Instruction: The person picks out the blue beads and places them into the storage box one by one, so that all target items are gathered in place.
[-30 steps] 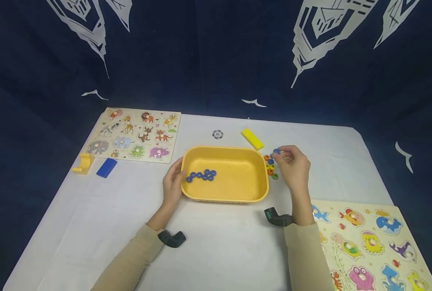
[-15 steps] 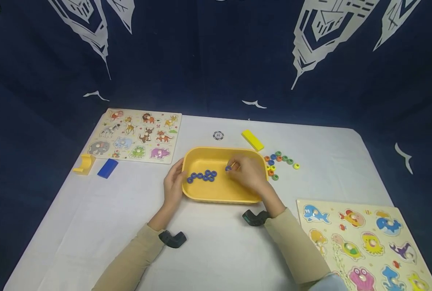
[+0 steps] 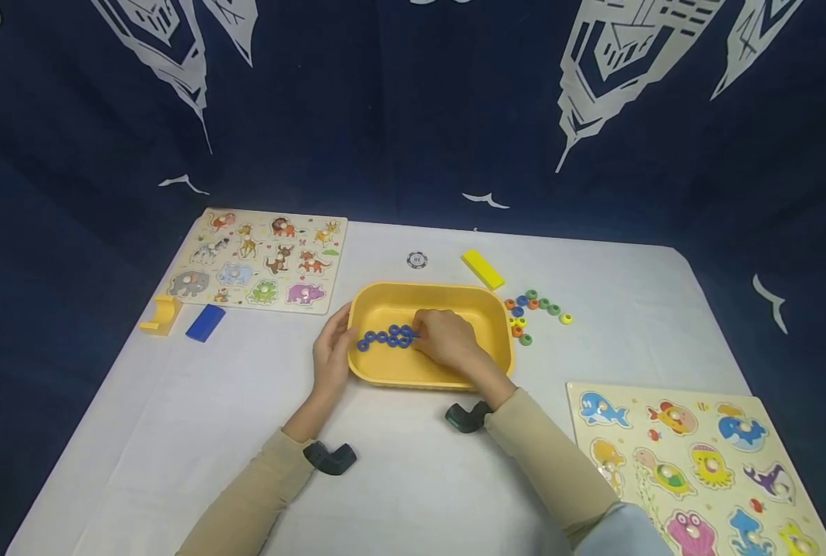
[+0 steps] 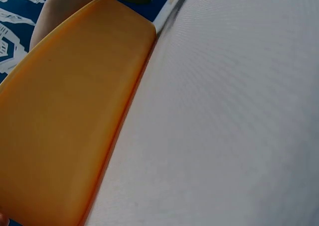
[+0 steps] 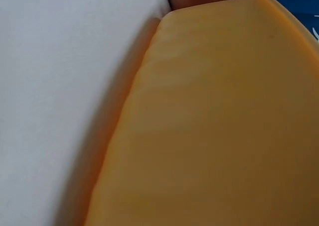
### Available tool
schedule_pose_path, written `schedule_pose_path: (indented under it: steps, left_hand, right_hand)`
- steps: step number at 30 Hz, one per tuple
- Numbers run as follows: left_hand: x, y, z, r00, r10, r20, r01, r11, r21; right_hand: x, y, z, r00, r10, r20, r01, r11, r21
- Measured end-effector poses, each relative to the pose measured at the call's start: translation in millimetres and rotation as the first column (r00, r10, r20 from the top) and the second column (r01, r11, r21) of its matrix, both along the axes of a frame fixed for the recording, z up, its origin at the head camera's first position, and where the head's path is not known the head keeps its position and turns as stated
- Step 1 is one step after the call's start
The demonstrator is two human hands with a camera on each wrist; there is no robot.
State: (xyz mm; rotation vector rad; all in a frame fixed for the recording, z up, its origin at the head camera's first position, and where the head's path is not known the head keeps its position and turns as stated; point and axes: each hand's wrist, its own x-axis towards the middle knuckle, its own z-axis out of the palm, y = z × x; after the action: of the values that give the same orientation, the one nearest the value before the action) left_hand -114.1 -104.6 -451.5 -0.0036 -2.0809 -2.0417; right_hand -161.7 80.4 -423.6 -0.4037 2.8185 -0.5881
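A yellow plastic tray stands on the white table, its front wall filling much of both wrist views. My left hand grips its left end, thumb by the rim and fingers along the outside. Inside the tray, on the left half, lie several blue ring beads. My right hand reaches down into the tray and pinches another blue bead, mostly hidden by the fingers, right beside the others. Outside the tray's right end are loose beads in orange, blue, green and yellow.
An animal puzzle board lies back left, with a yellow curved block and a blue block near it. Behind the tray are a chip and a yellow block. A sea-animal puzzle board is at front right.
My right hand has carried a blue bead from the loose beads on the right into the tray, then left towards the other blue ones. My left hand has stayed at the tray's end.
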Motion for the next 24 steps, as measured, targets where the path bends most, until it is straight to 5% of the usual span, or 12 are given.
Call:
schedule_pose_path:
  steps: [7,14,17,19,24]
  left_hand:
    - [-6.7,-3.7,-17.9,1.000,-0.011,-0.003,0.011,1.000,0.017]
    - [-10.9,-4.8,-31.4,1.000,0.000,-0.019,0.000,1.000,0.011]
    - [-11.3,-4.9,-32.7,0.999,0.011,-0.032,-0.010,1.000,0.014]
    - [-11.6,-5.1,-32.8,0.999,0.015,-0.038,-0.014,1.000,0.017]
    - [-11.6,-5.2,-31.4,0.999,0.015,-0.032,-0.014,1.000,0.007]
  right_hand:
    - [5.0,5.4,2.9,1.000,-0.021,-0.010,0.020,0.995,-0.094]
    - [11.4,30.3,22.5,0.977,-0.060,-0.206,-0.011,0.944,-0.329]
    - [11.4,49.7,30.6,0.933,-0.170,-0.317,0.018,0.902,-0.431]
    - [9.8,65.0,31.9,0.883,-0.277,-0.379,0.070,0.875,-0.478]
    - [5.1,103.6,23.4,0.761,-0.535,-0.367,0.251,0.764,-0.594]
